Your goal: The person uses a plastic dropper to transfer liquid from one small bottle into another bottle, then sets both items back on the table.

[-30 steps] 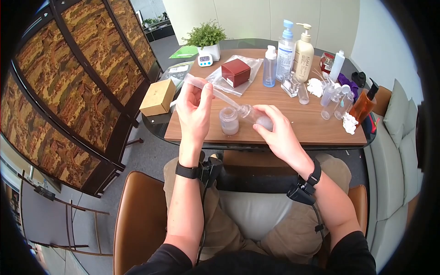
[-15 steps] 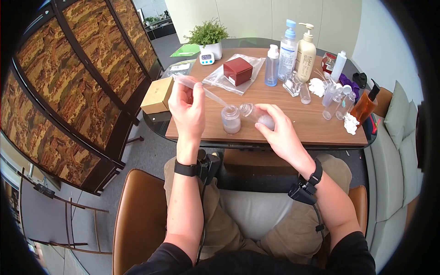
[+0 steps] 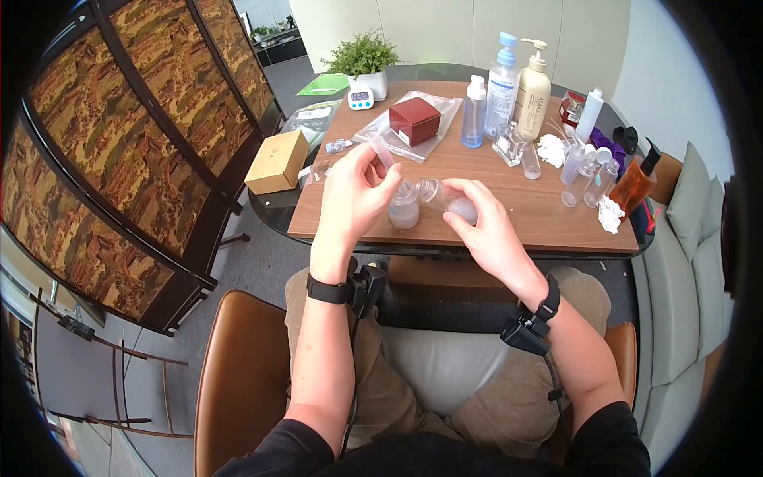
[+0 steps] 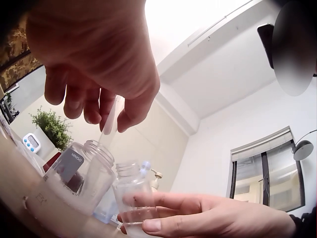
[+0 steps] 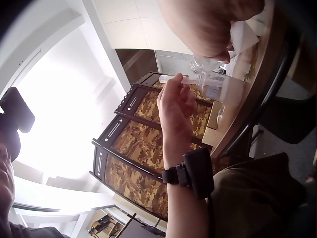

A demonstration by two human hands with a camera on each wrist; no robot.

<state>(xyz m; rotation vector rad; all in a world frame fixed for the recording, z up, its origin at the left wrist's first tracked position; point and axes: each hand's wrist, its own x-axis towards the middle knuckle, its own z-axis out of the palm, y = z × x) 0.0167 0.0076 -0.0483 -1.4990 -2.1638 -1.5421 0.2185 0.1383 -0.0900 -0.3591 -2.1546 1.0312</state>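
My left hand (image 3: 354, 195) pinches a translucent plastic pipette (image 3: 381, 149) between thumb and fingers. Its lower end goes down into the open mouth of a clear bottle (image 3: 404, 213) that stands upright on the table, with cloudy liquid low inside. In the left wrist view that bottle bears a grey label (image 4: 72, 163). My right hand (image 3: 485, 219) grips a smaller clear bottle (image 3: 433, 191), uncapped and tilted in the head view, its neck close beside the standing bottle's mouth. Liquid shows in the smaller bottle too.
Behind stand a blue bottle (image 3: 474, 115), a cream pump bottle (image 3: 532, 95) and a dark red box (image 3: 415, 122) on a plastic bag. Several small clear bottles (image 3: 574, 191) and an amber pump bottle (image 3: 632, 187) are at right. A cardboard box (image 3: 276, 163) lies left.
The pipette's tip has left the small bottle in my right hand, and my left hand has brought it over to the standing bottle. The right hand has hardly moved.
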